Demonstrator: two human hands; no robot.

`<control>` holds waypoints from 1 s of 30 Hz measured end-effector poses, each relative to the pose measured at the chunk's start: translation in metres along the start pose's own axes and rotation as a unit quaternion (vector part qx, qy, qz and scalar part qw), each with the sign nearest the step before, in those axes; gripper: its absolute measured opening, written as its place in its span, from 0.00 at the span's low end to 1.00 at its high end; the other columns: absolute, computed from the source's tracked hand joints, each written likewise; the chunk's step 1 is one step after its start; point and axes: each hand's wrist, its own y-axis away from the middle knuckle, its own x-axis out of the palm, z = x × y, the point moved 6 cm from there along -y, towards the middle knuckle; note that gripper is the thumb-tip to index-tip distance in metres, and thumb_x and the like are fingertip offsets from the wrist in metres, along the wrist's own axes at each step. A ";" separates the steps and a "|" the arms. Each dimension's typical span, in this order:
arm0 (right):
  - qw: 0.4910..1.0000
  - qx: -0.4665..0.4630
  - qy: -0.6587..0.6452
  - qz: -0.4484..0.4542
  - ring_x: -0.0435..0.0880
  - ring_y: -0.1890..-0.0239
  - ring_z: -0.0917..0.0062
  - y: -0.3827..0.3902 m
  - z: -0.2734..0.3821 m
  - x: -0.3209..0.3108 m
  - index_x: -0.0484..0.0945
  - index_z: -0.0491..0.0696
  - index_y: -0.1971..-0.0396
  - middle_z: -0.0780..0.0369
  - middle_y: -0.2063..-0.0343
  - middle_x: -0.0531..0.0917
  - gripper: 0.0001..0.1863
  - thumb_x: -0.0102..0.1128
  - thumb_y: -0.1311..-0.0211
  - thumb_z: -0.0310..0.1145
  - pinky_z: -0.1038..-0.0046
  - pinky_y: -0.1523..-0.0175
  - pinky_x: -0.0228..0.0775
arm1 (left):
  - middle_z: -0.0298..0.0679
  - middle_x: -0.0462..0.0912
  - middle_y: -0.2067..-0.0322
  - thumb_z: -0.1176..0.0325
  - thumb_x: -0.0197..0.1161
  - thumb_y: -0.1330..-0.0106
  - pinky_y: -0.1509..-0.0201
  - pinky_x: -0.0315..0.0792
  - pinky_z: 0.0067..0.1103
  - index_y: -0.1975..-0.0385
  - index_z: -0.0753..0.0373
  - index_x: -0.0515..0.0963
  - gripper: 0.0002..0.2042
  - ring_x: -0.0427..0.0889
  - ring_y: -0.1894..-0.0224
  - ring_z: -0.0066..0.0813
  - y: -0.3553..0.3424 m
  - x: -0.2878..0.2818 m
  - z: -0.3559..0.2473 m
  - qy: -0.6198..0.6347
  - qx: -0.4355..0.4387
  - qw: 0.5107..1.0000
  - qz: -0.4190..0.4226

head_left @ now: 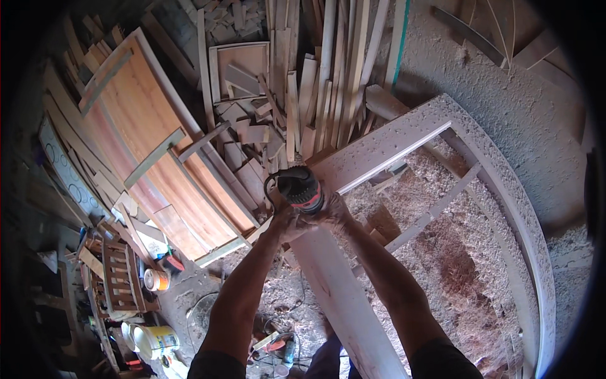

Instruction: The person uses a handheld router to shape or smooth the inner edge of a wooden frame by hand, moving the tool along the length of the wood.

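Observation:
A black-and-red corded router (pixel 301 191) stands upright at the corner of a large pale wooden frame (pixel 505 177), seen from above. On its left side, my left hand (pixel 286 226) is closed around the tool's lower part. My right hand (pixel 333 213) grips it from the right. Both hands rest close to the wood, and the router's base and bit are hidden beneath them. From under the hands, a wide board (pixel 344 303) of the frame runs down toward my body. Chips lie scattered over the far rail.
Wood shavings (pixel 454 252) fill the frame's opening, crossed by a thin bar (pixel 435 211). Planks (pixel 328 76) and offcuts are heaped beyond. A large wooden panel (pixel 145 145) leans at left. Buckets (pixel 151 341) and tools with cables (pixel 278 344) lie on the floor.

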 end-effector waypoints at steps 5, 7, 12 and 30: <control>0.998 -0.005 0.051 -0.033 0.88 0.52 0.61 0.001 0.016 0.001 0.75 0.51 0.48 0.57 0.55 0.86 0.39 0.85 0.64 0.42 0.63 0.45 0.80 | 0.47 0.75 0.38 0.47 0.79 0.43 0.26 0.65 0.35 0.34 0.62 0.70 0.41 0.73 0.33 0.44 0.000 -0.002 0.027 -0.066 0.054 0.995 -0.055; 0.995 -0.004 0.086 -0.050 0.88 0.51 0.59 0.004 0.022 0.000 0.75 0.50 0.48 0.57 0.55 0.87 0.39 0.86 0.64 0.42 0.62 0.45 0.80 | 0.48 0.68 0.32 0.43 0.77 0.42 0.22 0.59 0.38 0.29 0.62 0.66 0.45 0.67 0.29 0.48 -0.003 0.001 0.036 -0.060 0.052 0.997 -0.019; 0.988 -0.022 0.107 -0.111 0.86 0.49 0.56 0.011 0.019 -0.006 0.76 0.50 0.49 0.55 0.55 0.86 0.40 0.88 0.65 0.44 0.59 0.43 0.78 | 0.51 0.58 0.24 0.37 0.75 0.42 0.17 0.52 0.44 0.23 0.61 0.59 0.52 0.57 0.21 0.52 -0.016 -0.002 0.024 0.061 0.061 0.995 0.052; 0.975 0.080 0.083 -0.190 0.86 0.47 0.66 0.012 -0.008 -0.028 0.69 0.46 0.39 0.56 0.48 0.85 0.54 0.93 0.69 0.46 0.66 0.43 0.80 | 0.39 0.80 0.37 0.58 0.76 0.36 0.30 0.74 0.37 0.30 0.58 0.69 0.36 0.80 0.36 0.33 -0.086 0.001 0.007 0.636 -0.016 0.761 0.128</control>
